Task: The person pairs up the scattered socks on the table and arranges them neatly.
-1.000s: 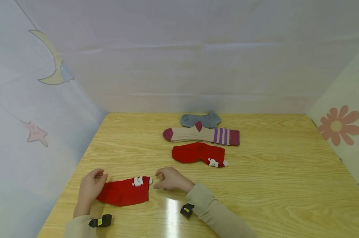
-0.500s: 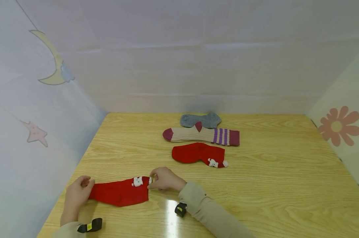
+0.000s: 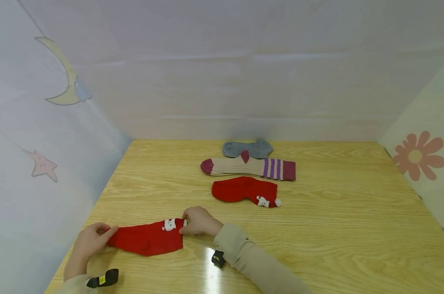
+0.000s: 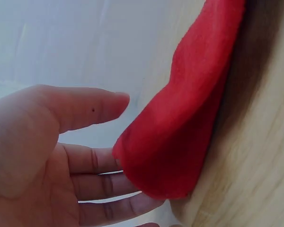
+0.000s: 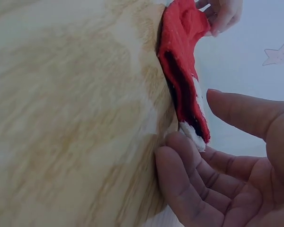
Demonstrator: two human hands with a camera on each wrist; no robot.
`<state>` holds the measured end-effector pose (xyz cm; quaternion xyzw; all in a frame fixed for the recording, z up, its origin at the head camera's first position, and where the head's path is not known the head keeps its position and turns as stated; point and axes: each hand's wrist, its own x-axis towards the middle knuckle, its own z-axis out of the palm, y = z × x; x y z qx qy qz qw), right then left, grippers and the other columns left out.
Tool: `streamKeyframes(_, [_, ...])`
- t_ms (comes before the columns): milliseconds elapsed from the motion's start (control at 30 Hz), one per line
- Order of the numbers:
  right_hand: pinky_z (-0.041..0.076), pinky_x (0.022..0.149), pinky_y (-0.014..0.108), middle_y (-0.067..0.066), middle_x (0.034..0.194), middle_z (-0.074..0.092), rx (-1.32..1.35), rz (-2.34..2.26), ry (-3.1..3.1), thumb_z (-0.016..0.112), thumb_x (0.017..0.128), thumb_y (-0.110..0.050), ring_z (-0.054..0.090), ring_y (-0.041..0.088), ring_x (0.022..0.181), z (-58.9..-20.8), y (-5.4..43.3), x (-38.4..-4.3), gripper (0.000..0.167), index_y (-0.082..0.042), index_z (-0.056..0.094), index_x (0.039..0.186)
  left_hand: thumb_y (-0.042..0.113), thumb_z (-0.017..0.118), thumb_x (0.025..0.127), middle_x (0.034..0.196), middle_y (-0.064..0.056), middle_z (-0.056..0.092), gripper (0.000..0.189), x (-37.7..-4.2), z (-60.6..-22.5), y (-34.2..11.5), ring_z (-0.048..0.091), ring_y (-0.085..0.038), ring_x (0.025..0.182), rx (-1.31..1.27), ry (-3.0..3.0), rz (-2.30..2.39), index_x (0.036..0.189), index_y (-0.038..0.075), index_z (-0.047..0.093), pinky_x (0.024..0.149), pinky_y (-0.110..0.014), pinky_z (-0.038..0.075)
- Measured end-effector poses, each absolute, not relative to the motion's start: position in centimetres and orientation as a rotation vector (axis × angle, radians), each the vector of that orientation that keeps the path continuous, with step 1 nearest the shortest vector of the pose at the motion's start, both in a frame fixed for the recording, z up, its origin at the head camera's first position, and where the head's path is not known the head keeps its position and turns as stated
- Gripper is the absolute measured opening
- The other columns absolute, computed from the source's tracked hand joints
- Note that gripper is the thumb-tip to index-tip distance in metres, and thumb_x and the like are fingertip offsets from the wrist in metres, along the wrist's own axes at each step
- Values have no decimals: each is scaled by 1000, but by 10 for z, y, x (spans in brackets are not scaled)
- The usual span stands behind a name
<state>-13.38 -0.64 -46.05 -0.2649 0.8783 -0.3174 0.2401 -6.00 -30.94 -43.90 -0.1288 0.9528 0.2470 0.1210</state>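
A red sock with a white bear-like figure and a white pom-pom lies near the table's front left. My left hand is at its toe end. In the left wrist view the straight fingers reach the toe of the sock while the thumb stands apart from it. At the cuff end is my right hand. The right wrist view shows its fingers right at the white pom-pom and its thumb held away. Black straps with small devices sit at both wrists.
Behind lies a matching red sock. Beyond it are a beige sock with maroon ends and purple stripes, and a grey sock near the back edge. Patterned cloth walls enclose the wooden table.
My left hand has moved left along the sock to its toe, uncovering more of it. My right hand has come left to the pom-pom at the cuff. The sock lies nearly where it was.
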Motion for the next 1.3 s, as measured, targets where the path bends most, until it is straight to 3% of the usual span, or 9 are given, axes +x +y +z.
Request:
streamKeyframes(333, [37, 54, 18, -6, 60, 51, -737, -784, 2515, 73, 74, -19, 45, 8, 54, -459, -11, -133, 16, -8, 62, 77, 25, 57, 87, 79, -11, 62, 34, -64, -443, -307, 56, -24, 72, -343, 2784, 712, 89, -9, 61, 64, -36, 44])
streamKeyframes(533, [35, 53, 19, -7, 60, 49, -724, -728, 2577, 71, 73, -18, 44, 9, 58, -458, -16, -132, 17, -12, 57, 66, 18, 59, 83, 74, -6, 60, 23, -63, -442, -305, 51, -18, 67, -317, 2793, 728, 84, -6, 61, 60, -32, 40])
streamKeyframes(1000, [34, 54, 20, -6, 60, 48, -736, -802, 2576, 66, 74, -12, 43, 11, 59, -462, -16, -131, 13, -13, 57, 65, 14, 59, 86, 74, -5, 61, 18, -64, -445, -305, 51, -16, 65, -302, 2834, 796, 85, -4, 63, 58, -31, 40])
streamKeyframes(1300, [30, 46, 19, -6, 51, 41, -669, -999, 2569, 64, 70, -9, 38, 8, 50, -460, -19, -129, 22, -11, 49, 55, 13, 60, 84, 76, -6, 62, 16, -64, -443, -302, 52, -17, 67, -245, 2925, 824, 84, -3, 63, 59, -31, 40])
